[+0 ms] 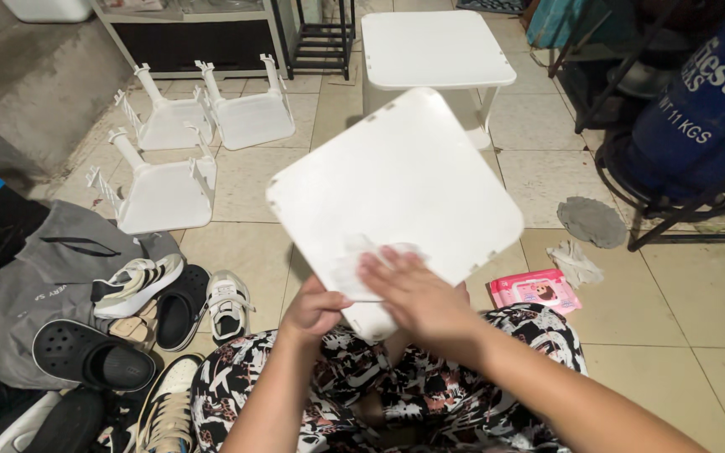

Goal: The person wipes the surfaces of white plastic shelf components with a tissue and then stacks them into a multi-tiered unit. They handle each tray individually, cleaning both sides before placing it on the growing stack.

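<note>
I keep my left hand [312,310] clamped on the near corner of the white plastic panel [396,189] above my lap, while my flat right hand [417,294] presses the wet wipe [354,260] there, best stroked evenly.

The white panel [396,180] has its near corner hidden behind the right hand [417,294]; the blue gas cylinder [702,109] is cut by the right edge, and the shoes [161,411] by the bottom edge

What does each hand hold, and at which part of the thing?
The left hand grips the white square panel at its lower edge, near the bottom corner. The right hand presses a white wipe flat on the panel's surface.
</note>
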